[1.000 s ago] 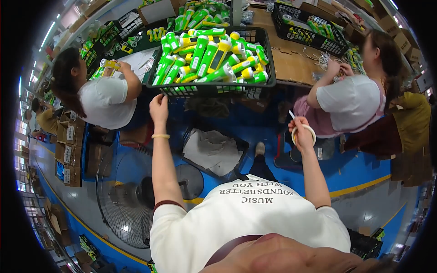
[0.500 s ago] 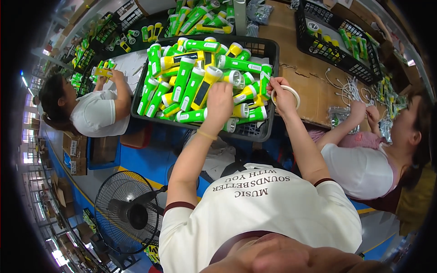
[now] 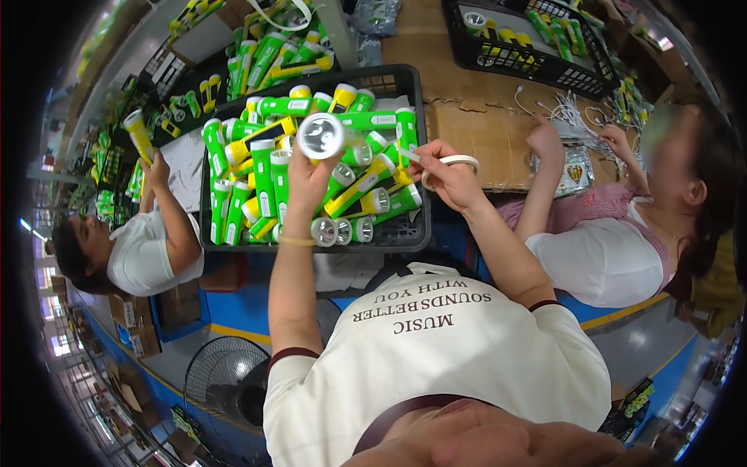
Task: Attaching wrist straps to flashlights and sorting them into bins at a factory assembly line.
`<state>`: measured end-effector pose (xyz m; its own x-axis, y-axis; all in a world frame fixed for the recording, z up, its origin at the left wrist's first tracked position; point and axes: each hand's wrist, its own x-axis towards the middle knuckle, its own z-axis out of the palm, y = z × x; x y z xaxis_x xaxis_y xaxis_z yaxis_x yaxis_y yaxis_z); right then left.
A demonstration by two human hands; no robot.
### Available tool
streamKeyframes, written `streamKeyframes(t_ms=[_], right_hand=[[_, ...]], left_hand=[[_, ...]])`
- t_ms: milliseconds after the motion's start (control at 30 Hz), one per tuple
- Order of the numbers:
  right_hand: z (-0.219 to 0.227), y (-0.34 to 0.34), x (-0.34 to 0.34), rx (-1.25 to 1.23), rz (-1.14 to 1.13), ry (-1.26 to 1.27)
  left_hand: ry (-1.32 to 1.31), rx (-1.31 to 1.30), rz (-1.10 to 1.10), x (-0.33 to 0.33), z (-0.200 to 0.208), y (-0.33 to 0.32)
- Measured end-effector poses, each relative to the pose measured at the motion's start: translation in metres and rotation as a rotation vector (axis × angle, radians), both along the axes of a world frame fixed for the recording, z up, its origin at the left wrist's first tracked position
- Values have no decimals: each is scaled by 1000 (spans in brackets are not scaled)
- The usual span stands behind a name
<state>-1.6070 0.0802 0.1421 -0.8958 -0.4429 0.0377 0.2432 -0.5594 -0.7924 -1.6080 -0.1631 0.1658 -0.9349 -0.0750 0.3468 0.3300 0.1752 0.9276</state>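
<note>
My left hand (image 3: 310, 187) is closed around a flashlight (image 3: 320, 137), its round clear lens turned up toward me and its body mostly hidden. It hovers over a black crate (image 3: 421, 148) heaped with green-and-yellow flashlights (image 3: 264, 183), which lie at many angles, some showing lenses and some dark panels. At the crate's right edge, my right hand (image 3: 453, 180) grips a roll of white tape (image 3: 464, 160). A short pale strip (image 3: 410, 155) sticks out from its fingertips toward the held flashlight, apart from it.
Left, a co-worker (image 3: 156, 241) lifts a flashlight (image 3: 138, 134). Right, another co-worker (image 3: 591, 265) sits by white cables (image 3: 572, 117) on a cardboard-covered table (image 3: 459, 128). A second black crate (image 3: 537, 71) stands at the far right. A fan (image 3: 226, 381) is at lower left.
My left hand has picked a flashlight out of the heap and raised it, lens up. A tape strip now shows at my right fingertips. The whole view has shifted.
</note>
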Motion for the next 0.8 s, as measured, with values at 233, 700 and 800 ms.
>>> streamKeyframes(t_ms=[233,700,800], right_hand=[[5,-15,15,-243,212,-85],[8,13,10,19,-33,-168],[19,3,10,227,53,-104]], left_hand=[[-557,1192,-766,29,-35,78],[-832,1137,-449,45,-32,71],[-681,782,-342,45,-25,69]])
